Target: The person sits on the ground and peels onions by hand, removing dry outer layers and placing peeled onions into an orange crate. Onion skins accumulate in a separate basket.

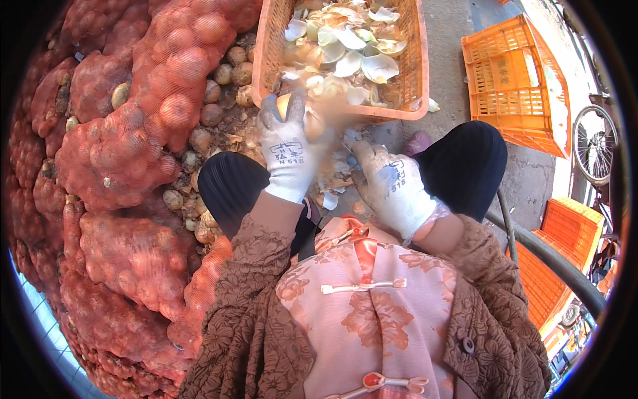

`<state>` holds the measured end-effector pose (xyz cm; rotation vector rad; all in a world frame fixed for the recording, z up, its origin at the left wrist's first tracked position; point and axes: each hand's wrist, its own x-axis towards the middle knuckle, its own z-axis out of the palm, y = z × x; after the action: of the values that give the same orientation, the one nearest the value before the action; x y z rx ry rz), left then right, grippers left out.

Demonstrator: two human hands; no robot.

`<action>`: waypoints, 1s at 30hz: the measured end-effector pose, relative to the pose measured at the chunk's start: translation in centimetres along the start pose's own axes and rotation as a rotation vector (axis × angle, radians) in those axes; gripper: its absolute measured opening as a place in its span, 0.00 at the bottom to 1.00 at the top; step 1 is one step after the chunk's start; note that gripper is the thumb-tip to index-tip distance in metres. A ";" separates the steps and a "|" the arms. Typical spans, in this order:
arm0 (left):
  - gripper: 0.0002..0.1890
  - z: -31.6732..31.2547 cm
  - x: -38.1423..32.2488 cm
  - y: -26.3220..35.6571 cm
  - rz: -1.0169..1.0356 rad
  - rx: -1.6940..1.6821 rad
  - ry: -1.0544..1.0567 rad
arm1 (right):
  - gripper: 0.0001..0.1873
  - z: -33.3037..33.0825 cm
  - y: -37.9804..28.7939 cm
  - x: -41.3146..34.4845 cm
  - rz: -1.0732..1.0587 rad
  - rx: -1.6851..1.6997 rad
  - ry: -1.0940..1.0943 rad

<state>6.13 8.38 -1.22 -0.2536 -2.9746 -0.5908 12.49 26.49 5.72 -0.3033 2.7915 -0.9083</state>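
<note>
My left hand (289, 144), in a white glove with grey fingers, is closed around an onion (283, 106) at the near left corner of an orange plastic crate (341, 110). That crate holds onion skins and pale peeled layers (349, 62). To the right, my right hand (391, 184), gloved too, has its fingers curled around something small and partly blue (352, 161); a knife cannot be made out for blur. Between the hands, blurred scraps hang near the crate's rim. Loose unpeeled onions (212, 114) lie on the ground left of my left hand.
Red mesh sacks of onions (119, 154) are piled along the left. An orange crate with pale contents (513, 85) stands at the upper right, near a spoked wheel (594, 144). Stacked orange crates (558, 249) and a curved metal bar (553, 257) are at the lower right.
</note>
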 end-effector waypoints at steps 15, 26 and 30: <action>0.39 2.0 -0.1 1.5 0.199 0.306 0.082 | 0.10 0.9 2.2 1.3 0.098 0.032 -0.158; 0.36 -0.9 2.3 -0.2 0.154 0.027 -0.037 | 0.13 2.4 7.4 5.3 -0.168 -0.210 -0.192; 0.39 -2.0 4.5 -1.4 0.158 -0.101 -0.208 | 0.13 4.7 9.4 6.1 -0.255 0.056 -0.023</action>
<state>1.57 6.99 0.73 -0.5871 -3.0834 -0.7385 6.47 29.74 -4.30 -0.6684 2.7419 -1.0267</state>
